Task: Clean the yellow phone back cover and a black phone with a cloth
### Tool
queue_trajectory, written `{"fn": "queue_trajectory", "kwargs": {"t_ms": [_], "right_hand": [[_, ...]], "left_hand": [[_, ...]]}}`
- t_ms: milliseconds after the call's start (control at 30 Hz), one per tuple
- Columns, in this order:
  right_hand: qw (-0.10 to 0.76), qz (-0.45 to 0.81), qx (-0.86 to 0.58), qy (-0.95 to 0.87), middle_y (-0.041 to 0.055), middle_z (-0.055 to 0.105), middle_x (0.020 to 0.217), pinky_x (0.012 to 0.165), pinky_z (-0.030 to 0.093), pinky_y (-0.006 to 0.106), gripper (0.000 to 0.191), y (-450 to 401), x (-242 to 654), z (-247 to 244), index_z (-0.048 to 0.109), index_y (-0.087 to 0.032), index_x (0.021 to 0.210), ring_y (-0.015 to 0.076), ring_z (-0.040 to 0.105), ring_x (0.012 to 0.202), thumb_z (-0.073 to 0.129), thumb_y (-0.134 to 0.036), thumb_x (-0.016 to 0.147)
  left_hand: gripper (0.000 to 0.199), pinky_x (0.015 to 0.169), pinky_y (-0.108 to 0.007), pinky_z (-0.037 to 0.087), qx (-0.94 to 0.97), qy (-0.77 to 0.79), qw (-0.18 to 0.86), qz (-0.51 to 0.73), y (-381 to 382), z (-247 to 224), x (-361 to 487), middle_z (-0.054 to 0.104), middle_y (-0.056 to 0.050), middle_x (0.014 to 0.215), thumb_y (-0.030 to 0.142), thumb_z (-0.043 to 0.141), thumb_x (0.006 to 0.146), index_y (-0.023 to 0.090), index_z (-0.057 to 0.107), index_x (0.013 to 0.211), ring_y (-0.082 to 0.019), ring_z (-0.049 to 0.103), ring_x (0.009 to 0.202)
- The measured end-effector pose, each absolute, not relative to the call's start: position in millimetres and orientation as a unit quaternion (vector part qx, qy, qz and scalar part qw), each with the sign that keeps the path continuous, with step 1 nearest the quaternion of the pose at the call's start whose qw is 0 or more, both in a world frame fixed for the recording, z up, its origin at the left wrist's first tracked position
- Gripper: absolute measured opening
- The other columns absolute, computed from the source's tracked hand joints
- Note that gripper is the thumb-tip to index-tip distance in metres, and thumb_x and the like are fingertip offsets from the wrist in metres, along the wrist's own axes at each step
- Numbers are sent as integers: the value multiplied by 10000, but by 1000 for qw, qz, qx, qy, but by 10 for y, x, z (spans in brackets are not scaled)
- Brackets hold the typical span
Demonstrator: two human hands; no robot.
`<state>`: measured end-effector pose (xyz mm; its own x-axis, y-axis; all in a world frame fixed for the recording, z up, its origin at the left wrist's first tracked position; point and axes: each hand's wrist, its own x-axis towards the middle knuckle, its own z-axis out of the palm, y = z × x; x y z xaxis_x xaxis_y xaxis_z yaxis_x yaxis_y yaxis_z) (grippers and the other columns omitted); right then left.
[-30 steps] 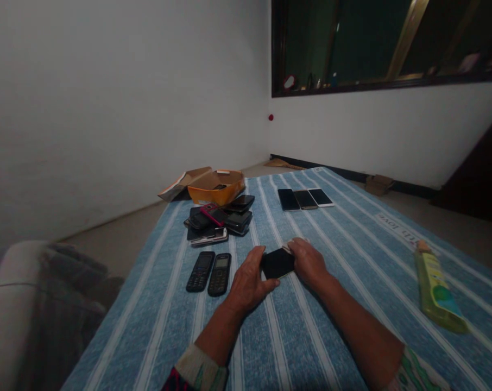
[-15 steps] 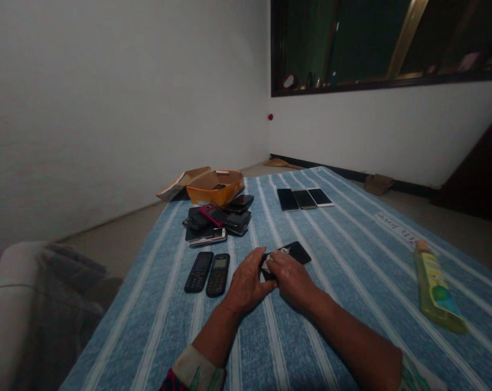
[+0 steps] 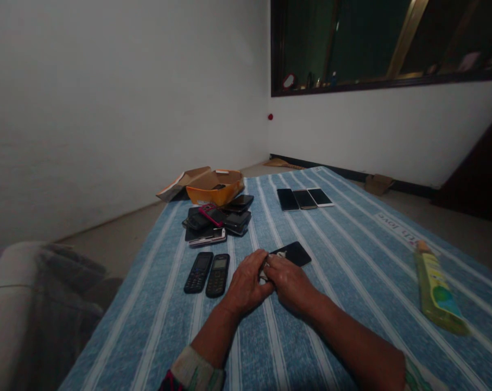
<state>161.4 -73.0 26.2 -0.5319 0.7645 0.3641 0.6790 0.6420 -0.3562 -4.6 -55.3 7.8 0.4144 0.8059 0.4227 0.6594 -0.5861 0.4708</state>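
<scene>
A black smartphone [image 3: 298, 253] lies flat and slanted on the striped cloth, its far right end showing. My left hand [image 3: 248, 279] is closed on its near left end, thumb in front and fingers behind. Bent over the same end, my right hand [image 3: 290, 279] presses a crumpled white wipe [image 3: 282, 254] onto the screen; most of the wipe is hidden under the fingers. The two hands touch. Just left of them lie two black keypad phones, one [image 3: 199, 271] beside the other [image 3: 218, 275].
Beyond the keypad phones is a heap of old phones [image 3: 205, 231], with an open orange box [image 3: 213, 195] behind it. Three smartphones [image 3: 305, 199] lie in a row at the far right. A bottle of yellow-green liquid [image 3: 439, 293] lies on the right of the striped cloth [image 3: 352, 260].
My right hand has slid slightly left and nearer along the phone with the wipe, uncovering more of its far end. My left hand stays at the near end.
</scene>
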Motion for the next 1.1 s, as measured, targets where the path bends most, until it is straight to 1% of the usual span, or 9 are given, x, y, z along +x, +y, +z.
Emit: {"fn": "queue_trajectory", "kwargs": {"t_ms": [200, 400, 500, 567, 700, 933, 1033, 1100], "right_hand": [[233, 91, -403, -881, 131, 623, 1236, 1042, 406, 347, 373, -763, 1610, 302, 620, -135, 1205, 214, 527, 1208, 452, -41, 886], [212, 89, -405, -885, 128, 647, 1159, 998, 420, 327, 275, -754, 1608, 342, 674, -114, 1072, 222, 558, 1135, 470, -62, 896], [193, 95, -407, -888, 91, 659, 1102, 926, 437, 295, 252, -746, 1650, 381, 694, -150, 957, 199, 577, 1079, 469, -56, 894], [179, 102, -408, -889, 64, 663, 1044, 857, 441, 271, 244, -741, 1692, 405, 693, -170, 881, 179, 590, 1014, 478, -55, 886], [166, 102, -413, -890, 40, 649, 925, 762, 420, 253, 228, -735, 1750, 417, 682, -173, 811, 159, 593, 897, 494, -68, 885], [189, 111, -389, -895, 52, 644, 955, 776, 411, 257, 205, -701, 1729, 341, 671, -160, 808, 167, 584, 926, 512, -49, 873], [205, 118, -374, -897, 59, 647, 981, 792, 413, 257, 209, -692, 1707, 330, 666, -153, 806, 167, 584, 943, 510, -30, 870], [216, 122, -369, -896, 60, 650, 986, 791, 415, 257, 210, -689, 1693, 329, 667, -152, 816, 166, 586, 943, 508, -29, 874]], "left_hand": [[656, 1056, -522, 452, 841, 431, 103, 311, -536, 35, -74, 570, -142, 1357, 287, 696, 714, 198, 490, 1330, -317, 545, 1253], [642, 1074, -528, 431, 840, 435, 107, 305, -541, 41, -75, 566, -154, 1363, 280, 705, 709, 192, 511, 1314, -323, 536, 1266], [645, 1072, -530, 430, 842, 437, 111, 297, -548, 55, -77, 550, -170, 1377, 288, 711, 716, 177, 503, 1317, -324, 524, 1279], [649, 1066, -531, 436, 842, 436, 114, 297, -549, 59, -80, 547, -175, 1377, 337, 722, 726, 174, 504, 1314, -329, 522, 1279], [669, 1056, -531, 447, 841, 434, 117, 301, -547, 58, -82, 559, -175, 1360, 410, 742, 723, 170, 513, 1304, -338, 534, 1263], [644, 1060, -518, 445, 839, 431, 127, 307, -555, 77, -78, 571, -164, 1344, 392, 725, 739, 170, 507, 1303, -322, 541, 1254], [635, 1072, -510, 434, 838, 430, 132, 309, -556, 79, -83, 568, -145, 1349, 347, 713, 738, 188, 493, 1312, -310, 537, 1258], [631, 1075, -502, 432, 838, 426, 137, 312, -560, 89, -83, 564, -150, 1348, 309, 701, 736, 176, 484, 1314, -304, 533, 1259]]}}
